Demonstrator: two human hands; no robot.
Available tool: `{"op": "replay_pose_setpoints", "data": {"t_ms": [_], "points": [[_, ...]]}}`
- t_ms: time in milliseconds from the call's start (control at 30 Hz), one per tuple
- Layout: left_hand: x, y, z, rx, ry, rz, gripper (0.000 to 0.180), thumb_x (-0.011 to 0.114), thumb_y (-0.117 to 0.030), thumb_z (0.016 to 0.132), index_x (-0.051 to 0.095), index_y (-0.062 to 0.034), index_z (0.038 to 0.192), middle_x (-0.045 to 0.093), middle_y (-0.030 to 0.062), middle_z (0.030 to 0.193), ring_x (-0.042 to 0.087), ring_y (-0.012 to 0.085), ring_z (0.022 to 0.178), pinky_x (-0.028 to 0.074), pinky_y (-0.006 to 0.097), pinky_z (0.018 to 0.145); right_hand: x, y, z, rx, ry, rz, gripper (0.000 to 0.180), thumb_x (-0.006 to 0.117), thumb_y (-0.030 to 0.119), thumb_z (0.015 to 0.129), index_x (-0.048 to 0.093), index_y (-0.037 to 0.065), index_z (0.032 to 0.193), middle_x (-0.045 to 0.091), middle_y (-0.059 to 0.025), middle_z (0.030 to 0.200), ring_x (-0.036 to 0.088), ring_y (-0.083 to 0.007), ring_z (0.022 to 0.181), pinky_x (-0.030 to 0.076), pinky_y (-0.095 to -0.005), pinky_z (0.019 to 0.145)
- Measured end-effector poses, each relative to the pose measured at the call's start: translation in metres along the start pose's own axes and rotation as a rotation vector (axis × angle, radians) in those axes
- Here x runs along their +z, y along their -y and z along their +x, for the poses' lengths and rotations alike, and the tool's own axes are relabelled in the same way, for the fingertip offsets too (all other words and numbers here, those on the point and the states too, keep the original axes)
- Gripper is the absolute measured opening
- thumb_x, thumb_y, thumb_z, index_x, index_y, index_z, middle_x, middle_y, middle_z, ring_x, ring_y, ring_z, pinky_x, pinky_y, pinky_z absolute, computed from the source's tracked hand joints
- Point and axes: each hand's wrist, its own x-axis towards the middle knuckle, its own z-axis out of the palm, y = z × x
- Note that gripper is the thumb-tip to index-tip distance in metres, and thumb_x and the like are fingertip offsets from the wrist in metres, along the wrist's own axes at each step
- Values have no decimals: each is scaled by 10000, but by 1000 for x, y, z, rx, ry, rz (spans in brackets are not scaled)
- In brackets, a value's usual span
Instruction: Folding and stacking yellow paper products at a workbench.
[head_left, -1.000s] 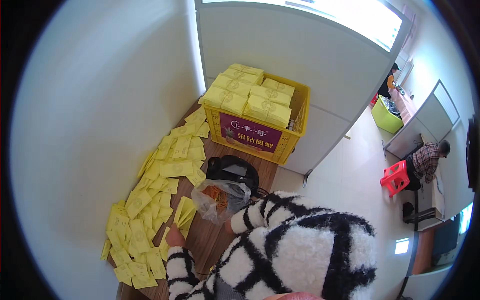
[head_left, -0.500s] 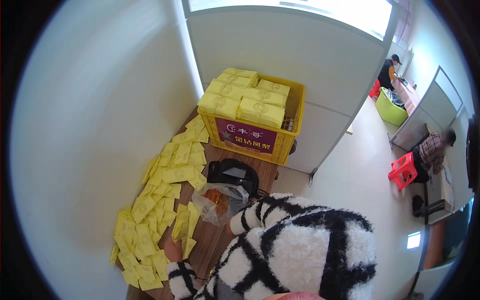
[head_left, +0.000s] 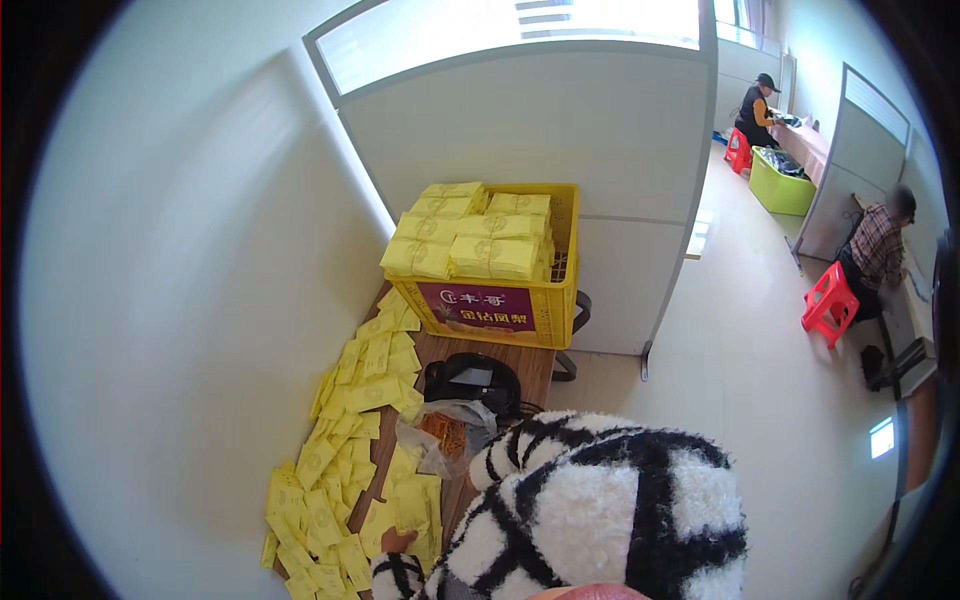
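Observation:
At the near end of the table, my left hand [head_left: 399, 541] grips some flat yellow paper packets [head_left: 409, 505]. The sleeve and the packets partly cover its fingers. My right hand [head_left: 473, 484] shows only as a sliver at the cuff of the black-and-white fleece sleeve, so its fingers cannot be seen. Just beyond it lies a clear plastic bag [head_left: 432, 458] with orange-brown rubber bands [head_left: 446, 437] inside. Loose yellow packets [head_left: 322, 518] are heaped along the table's left side, next to my left hand.
A yellow plastic crate [head_left: 555, 318] with banded packet bundles [head_left: 494, 257] stands at the table's far end, before a white partition [head_left: 520, 120]. A black bag [head_left: 470, 377] lies between crate and plastic bag. Two people sit at far right, near red stools [head_left: 830, 303] and a green bin [head_left: 780, 190].
My left hand has moved right with its packets, closer to my right sleeve. The whole view has shifted, and the crate appears lower in it.

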Motion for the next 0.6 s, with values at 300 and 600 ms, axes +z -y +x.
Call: {"op": "replay_pose_setpoints", "data": {"t_ms": [300, 600], "points": [[61, 17, 9, -273, -182, 258, 506, 828, -397, 611, 637, -1, 860, 668, 144, 821, 645, 300, 786, 505, 401, 731, 24, -2, -60, 17, -36, 16, 304, 778, 342, 626, 732, 77, 769, 682, -182, 825, 654, -343, 813, 519, -447, 769], [115, 56, -6, 154, -499, 379, 790, 792, -598, 582, 576, -27, 1084, 615, 170, 891, 618, 323, 870, 506, 435, 762, 36, 7, -101, 14, -61, 22, 302, 777, 338, 627, 731, 76, 769, 681, -184, 825, 653, -345, 815, 518, -447, 773]]}}
